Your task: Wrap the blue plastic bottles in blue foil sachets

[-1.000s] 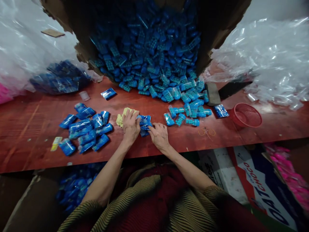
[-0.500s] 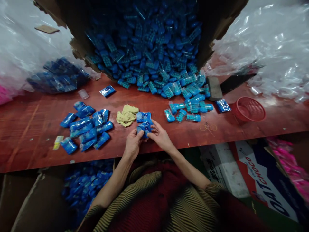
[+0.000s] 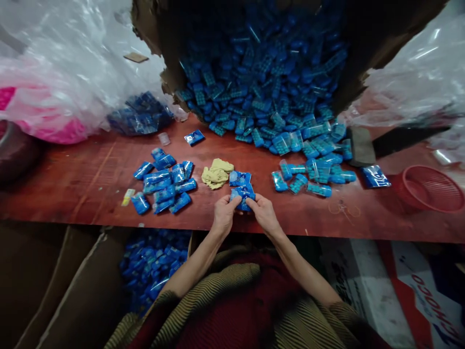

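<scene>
We had lifted a blue packet [image 3: 242,196] off the table [image 3: 90,179]; our left hand [image 3: 223,216] and right hand [image 3: 265,214] pinched it between fingertips, just nearer us than the rag [image 3: 216,173].

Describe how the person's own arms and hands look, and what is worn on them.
Both forearms are bare, with no gloves. The left hand and the right hand show no rings or watch that I can make out. Sleeves start near the elbows: a ribbed garment with fine olive and dark stripes, over dark red cloth.
</scene>
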The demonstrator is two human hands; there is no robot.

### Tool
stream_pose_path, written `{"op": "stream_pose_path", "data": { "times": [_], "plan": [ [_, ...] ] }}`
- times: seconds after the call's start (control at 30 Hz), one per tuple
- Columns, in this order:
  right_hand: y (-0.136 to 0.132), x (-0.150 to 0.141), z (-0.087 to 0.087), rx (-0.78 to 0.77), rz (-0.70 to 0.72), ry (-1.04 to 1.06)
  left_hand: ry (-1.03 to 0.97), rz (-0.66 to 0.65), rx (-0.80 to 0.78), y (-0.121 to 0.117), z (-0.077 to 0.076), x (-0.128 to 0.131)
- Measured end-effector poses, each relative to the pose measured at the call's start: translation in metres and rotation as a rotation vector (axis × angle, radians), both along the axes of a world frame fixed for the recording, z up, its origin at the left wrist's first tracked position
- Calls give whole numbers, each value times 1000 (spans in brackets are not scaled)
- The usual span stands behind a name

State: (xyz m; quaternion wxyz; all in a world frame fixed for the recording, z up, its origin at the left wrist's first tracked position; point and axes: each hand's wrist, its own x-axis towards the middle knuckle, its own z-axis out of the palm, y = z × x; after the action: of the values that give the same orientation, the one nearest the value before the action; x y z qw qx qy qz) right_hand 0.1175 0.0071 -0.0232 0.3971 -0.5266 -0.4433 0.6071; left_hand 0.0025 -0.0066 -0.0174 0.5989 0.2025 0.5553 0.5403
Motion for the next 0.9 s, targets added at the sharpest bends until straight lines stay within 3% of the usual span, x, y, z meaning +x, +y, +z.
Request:
{"op": "stream_pose_path", "data": {
  "times": [0.27, 0.37, 0.5, 0.63, 0.77, 0.9],
  "plan": [
    [-2, -4, -5, 212, -69, -224, -35, -22, 0, 6, 5, 3],
    [-6, 0, 1, 250, -64, -227, -56, -96, -15, 4, 10, 0],
    [-9, 8, 13, 318, 36, -303, -29, -84, -43, 2, 7, -8],
    [15, 30, 22, 476, 49, -723, -154, -168, -44, 2, 0, -14],
    [45, 54, 16, 388, -19, -1299, -316, -172, -120, 0, 5, -16],
    [46, 55, 5, 418, 70, -1402, -398, -127, -285, 0, 14, -15]
  ]
}}
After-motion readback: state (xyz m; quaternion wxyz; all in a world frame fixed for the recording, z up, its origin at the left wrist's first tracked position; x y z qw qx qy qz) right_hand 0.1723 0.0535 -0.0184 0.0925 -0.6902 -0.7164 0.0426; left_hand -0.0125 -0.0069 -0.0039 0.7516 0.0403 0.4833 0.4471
